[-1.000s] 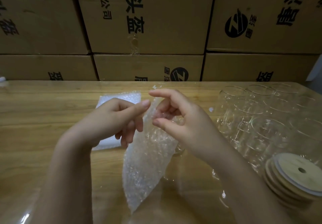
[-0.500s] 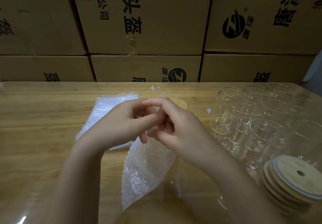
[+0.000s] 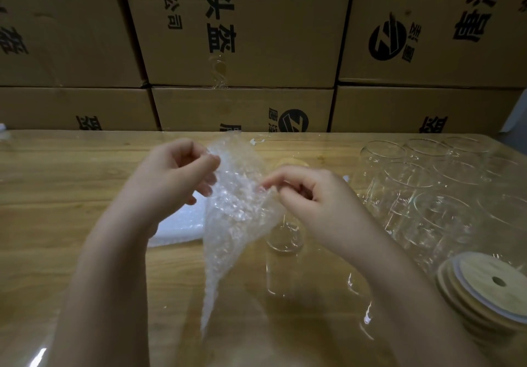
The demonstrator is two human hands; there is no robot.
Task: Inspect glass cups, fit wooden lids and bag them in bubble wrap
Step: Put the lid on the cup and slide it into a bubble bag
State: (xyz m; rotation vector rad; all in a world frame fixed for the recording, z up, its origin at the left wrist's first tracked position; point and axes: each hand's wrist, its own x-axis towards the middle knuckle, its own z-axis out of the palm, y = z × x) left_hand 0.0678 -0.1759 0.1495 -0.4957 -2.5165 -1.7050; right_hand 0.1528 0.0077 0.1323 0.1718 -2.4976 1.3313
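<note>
Head view: a person's two bare hands work above a wooden table (image 3: 57, 184) under a glossy clear cover.
Left hand (image 3: 176, 178): thumb and fingers curl and pinch one side of the bubble wrap bag's upper edge.
Right hand (image 3: 310, 192): fingertips are clamped on the opposite side of the same edge.
Bubble wrap bag (image 3: 236, 224): held up between the hands, mouth pulled apart, tapering down to a corner near the table.
Lidded glass cup (image 3: 285, 238): upright on the table behind the bag, below the right hand, wooden lid showing on top.
Glass cups (image 3: 427, 195): clustered open at the right.
Wooden lids (image 3: 490, 289): a leaning stack at the near right.
Spare bags (image 3: 176, 226): a flat white pile under the left wrist.
Cardboard boxes (image 3: 242, 38): stacked behind the table.
</note>
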